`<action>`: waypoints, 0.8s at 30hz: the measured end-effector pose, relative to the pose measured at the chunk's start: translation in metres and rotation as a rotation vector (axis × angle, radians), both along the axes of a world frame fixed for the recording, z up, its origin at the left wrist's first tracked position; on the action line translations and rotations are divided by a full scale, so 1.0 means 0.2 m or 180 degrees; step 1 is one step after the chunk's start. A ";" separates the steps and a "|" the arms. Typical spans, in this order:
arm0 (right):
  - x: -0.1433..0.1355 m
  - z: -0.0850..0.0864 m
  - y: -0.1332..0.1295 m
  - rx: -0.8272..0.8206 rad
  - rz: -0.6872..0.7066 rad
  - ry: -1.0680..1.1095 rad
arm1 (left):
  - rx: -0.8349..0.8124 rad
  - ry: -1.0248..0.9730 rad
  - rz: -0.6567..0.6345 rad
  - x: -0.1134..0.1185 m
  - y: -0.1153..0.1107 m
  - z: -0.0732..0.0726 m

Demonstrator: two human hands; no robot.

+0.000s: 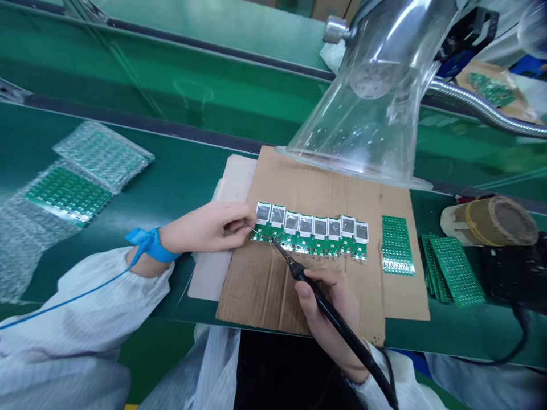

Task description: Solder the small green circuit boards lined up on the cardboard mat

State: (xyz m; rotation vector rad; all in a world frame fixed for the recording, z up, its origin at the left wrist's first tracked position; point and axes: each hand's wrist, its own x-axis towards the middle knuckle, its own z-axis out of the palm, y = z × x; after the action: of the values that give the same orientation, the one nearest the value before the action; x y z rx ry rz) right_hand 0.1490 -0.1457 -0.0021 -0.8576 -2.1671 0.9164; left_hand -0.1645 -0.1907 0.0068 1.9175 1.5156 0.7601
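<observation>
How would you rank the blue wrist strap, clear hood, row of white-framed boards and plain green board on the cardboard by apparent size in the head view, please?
1. Clear hood
2. Row of white-framed boards
3. Plain green board on the cardboard
4. Blue wrist strap

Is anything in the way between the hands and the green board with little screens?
Nothing visible is. The left hand holds a thin wire at the left end of the board, and the iron in the right hand reaches there too. The clear hood is beyond the board.
</observation>
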 end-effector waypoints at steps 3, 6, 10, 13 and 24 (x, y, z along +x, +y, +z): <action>0.02 0.01 0.00 -0.0304 -0.0095 0.0154 | 0.0097 -0.0168 0.0332 -0.08 -0.01 0.00; 0.02 0.02 -0.01 -0.0505 -0.0020 0.0252 | 0.0076 -0.0339 0.0286 -0.14 -0.02 -0.02; -0.02 0.00 -0.03 -0.0401 0.0008 0.0105 | -0.0052 -0.0354 0.0286 -0.13 -0.03 -0.05; -0.02 -0.03 -0.03 -0.0288 -0.0044 0.0042 | -0.0070 -0.0322 0.0335 -0.10 -0.04 -0.06; -0.05 0.01 -0.01 0.0162 0.0115 -0.0169 | -0.0112 -0.0175 0.0102 -0.07 -0.03 -0.05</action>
State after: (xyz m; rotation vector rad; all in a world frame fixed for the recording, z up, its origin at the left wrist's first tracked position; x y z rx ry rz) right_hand 0.1382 -0.1473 0.0001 -0.8291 -2.2486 0.8611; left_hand -0.1785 -0.1962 -0.0028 1.8359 1.5199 0.7886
